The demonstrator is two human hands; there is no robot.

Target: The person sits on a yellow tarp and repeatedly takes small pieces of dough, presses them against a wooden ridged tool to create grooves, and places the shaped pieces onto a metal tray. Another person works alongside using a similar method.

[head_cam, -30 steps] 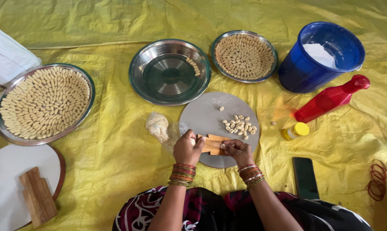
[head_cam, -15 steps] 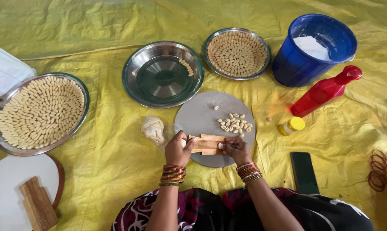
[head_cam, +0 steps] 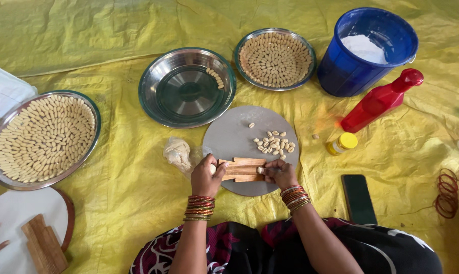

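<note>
- Currently, we find the left hand (head_cam: 207, 176) gripping the left end of a ridged wooden board (head_cam: 242, 169), which lies at the near edge of a round grey board (head_cam: 229, 137).
- We see the right hand (head_cam: 278, 172) closed narrow, pressing a small dough piece (head_cam: 260, 170) on the wooden board's right end.
- Loose shaped pieces (head_cam: 275, 142) lie on the grey board.
- The left steel plate (head_cam: 43, 138) and far plate (head_cam: 275, 58) are full of pieces; the middle plate (head_cam: 187, 86) holds few.
- The blue bucket (head_cam: 366, 50) at the sheet's far right holds white powder.
</note>
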